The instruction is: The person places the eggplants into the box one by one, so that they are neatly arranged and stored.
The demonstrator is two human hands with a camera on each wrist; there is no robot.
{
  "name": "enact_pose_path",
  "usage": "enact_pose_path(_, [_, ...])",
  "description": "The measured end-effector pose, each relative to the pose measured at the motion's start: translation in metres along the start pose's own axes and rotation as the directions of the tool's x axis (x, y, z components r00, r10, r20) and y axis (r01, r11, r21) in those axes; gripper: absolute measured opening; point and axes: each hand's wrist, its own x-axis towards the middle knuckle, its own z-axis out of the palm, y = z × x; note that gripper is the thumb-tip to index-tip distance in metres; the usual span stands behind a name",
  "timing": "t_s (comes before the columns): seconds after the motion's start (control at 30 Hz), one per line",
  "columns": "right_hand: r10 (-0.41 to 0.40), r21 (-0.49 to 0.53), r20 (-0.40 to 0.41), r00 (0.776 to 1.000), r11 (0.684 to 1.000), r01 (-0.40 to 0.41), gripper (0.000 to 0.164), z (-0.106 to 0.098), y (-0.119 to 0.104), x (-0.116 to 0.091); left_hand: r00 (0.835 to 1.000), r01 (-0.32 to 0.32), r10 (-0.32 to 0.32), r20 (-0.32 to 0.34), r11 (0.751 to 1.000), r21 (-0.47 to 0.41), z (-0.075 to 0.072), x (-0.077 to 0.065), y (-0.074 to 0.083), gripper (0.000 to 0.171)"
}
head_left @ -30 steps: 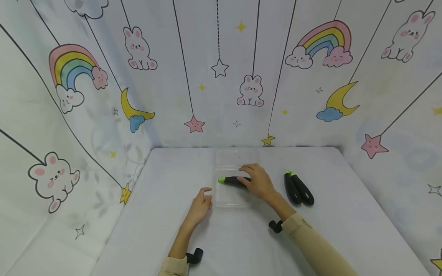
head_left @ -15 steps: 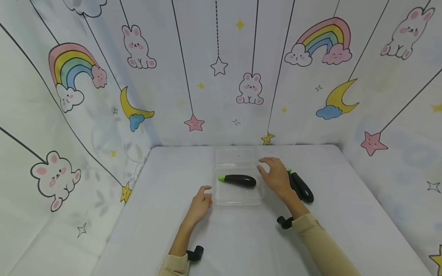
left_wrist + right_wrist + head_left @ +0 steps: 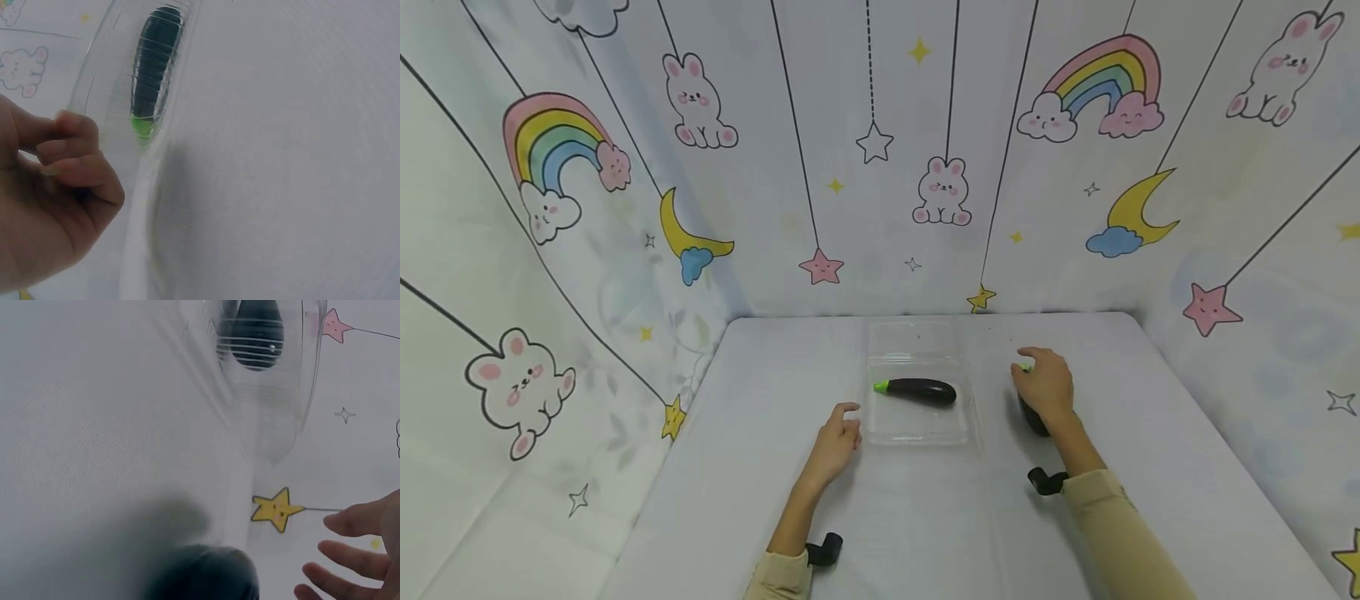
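Note:
A black eggplant with a green tip (image 3: 922, 391) lies in a clear plastic box (image 3: 917, 438) whose lid is folded back. Through the box wall, the left wrist view shows this eggplant (image 3: 155, 65) too. My left hand (image 3: 832, 447) rests just left of the box, fingers loosely curled and holding nothing. Over at the right, my right hand (image 3: 1047, 385) hovers above another eggplant (image 3: 1034, 422), hiding much of it and whatever lies beside it. Seen from the right wrist, the hand (image 3: 369, 550) has its fingers spread apart, with a blurred dark eggplant end (image 3: 209, 578) near the bottom.
The clear lid (image 3: 912, 338) lies flat behind the box. A white cloth (image 3: 760, 367) covers the table. Printed curtains (image 3: 760, 167) with rabbits, stars and rainbows stand behind and at both sides. A black wrist camera (image 3: 824, 550) sits at each cuff.
My right hand has let go of the eggplant in the box and moved right, over the eggplants on the table. The left hand has stayed in place.

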Motion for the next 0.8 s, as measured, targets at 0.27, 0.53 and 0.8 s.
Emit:
enact_pose_path(0.27, [0.107, -0.048, 0.037, 0.994, 0.993, -0.105, 0.041, -0.011, 0.022, -0.005, 1.000, 0.014, -0.014, 0.012, 1.000, -0.004, -0.001, -0.001, 0.002, 0.038])
enact_pose_path(0.53, [0.169, -0.062, 0.058, 0.984, 0.984, -0.165, 0.043, -0.017, 0.037, -0.013, 1.000, 0.021, -0.020, 0.006, 1.000, -0.009, 0.000, 0.000, 0.000, 0.038])
enact_pose_path(0.8, [0.189, -0.093, 0.089, 0.978, 0.979, -0.180, 0.046, -0.020, 0.044, -0.019, 1.000, 0.008, -0.008, 0.005, 1.000, -0.011, 0.000, 0.001, 0.000, 0.038])
